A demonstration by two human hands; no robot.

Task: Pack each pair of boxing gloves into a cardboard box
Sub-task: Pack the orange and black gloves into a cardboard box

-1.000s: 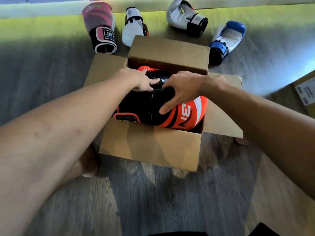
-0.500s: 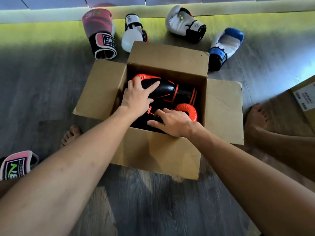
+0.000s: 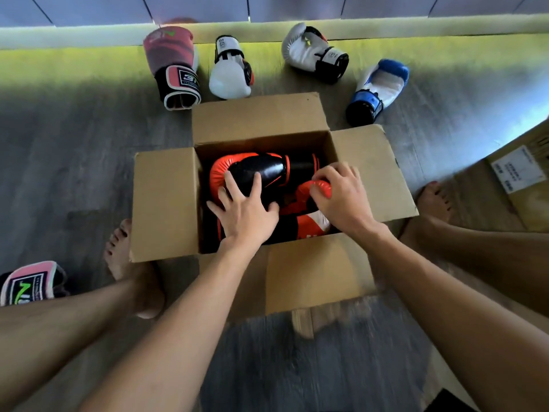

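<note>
A second ago the nearer orange-and-black leather boxing glove [image 3: 300,224] still rode above the rim of the open brown cardboard box [image 3: 166,203], gripped from both sides; half a second ago it had dropped inside. Now both gloves of the pair lie down in the box, the farther orange-and-black boxing glove [image 3: 252,171] along the 12 o'clock wall and the nearer one against the 6 o'clock wall.

The left hand [image 3: 246,212] lies flat with its fingers spread, pressing on the farther glove and closed round nothing. The right hand [image 3: 341,194] has shifted toward 3 o'clock, its grip curled and pinching the orange thumb of the nearer glove, seemingly tucking it down.

That suggests this pair is all but packed: what remains here is to settle the gloves and fold the four flaps, all still splayed open.

Other gloves wait on the grey wood-look floor [image 3: 74,162] beyond the box: a pink-and-black glove [image 3: 172,66] at 11 o'clock, two white gloves [image 3: 230,72] [image 3: 312,52] at 12, a blue-and-white glove [image 3: 377,90] at 1. A second pink glove cuff [image 3: 29,282] lies at 8 o'clock, and another labelled cardboard box [image 3: 523,185] stands at 3 o'clock.
</note>
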